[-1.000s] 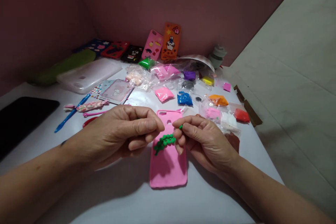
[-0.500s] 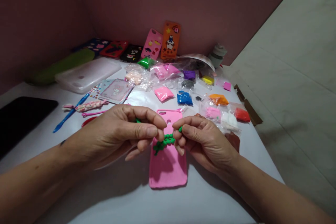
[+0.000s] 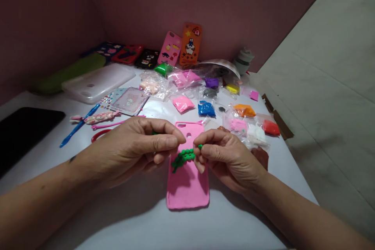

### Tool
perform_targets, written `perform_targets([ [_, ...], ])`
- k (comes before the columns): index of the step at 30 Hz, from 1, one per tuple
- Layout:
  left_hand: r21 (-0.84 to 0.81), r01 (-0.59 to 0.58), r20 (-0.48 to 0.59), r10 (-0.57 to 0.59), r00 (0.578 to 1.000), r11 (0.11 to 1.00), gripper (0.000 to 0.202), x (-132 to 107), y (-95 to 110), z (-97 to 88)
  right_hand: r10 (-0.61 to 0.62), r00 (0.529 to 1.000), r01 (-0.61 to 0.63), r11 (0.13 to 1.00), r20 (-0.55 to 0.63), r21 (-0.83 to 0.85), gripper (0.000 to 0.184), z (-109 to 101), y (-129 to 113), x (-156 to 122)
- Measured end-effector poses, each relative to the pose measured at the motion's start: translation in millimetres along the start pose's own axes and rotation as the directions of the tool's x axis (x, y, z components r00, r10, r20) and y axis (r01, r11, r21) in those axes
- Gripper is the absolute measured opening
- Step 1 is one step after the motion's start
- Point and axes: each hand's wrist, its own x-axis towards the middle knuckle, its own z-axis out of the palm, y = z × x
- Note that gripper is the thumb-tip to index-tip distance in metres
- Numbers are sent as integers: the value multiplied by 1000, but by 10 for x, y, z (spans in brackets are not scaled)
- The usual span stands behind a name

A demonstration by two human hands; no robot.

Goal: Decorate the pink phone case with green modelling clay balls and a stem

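A pink phone case [image 3: 189, 193] lies face up on the white table in front of me. Small green clay balls [image 3: 186, 156] form a rough double row across its middle. Above the case's left edge is my left hand [image 3: 143, 144], thumb and forefinger pinched, with a bit of green clay [image 3: 154, 133] showing behind the fingers. My right hand [image 3: 230, 158] is over the case's right edge, its thumb and fingertips closed on a small piece of green clay [image 3: 200, 147]. Both hands' fingertips are a short gap apart, and they partly cover the case.
Bags of coloured clay, among them a blue one [image 3: 206, 108] and an orange one [image 3: 244, 110], spread behind and right. Decorated phone cases [image 3: 190, 45] stand against the wall. At left are a blue modelling tool [image 3: 79, 125], red-handled scissors [image 3: 98, 135] and a black tablet-like slab [image 3: 29, 136].
My left hand's lower fingers have curled in beneath the pinch. The green piece in my right fingers sits slightly lower. The case and its green balls stay put.
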Motion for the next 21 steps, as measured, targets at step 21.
perform_targets([
  [21, 69, 8, 10, -9, 1000, 998, 28, -6, 32, 9, -79, 996, 77, 996, -41, -45, 15, 13, -44, 0],
])
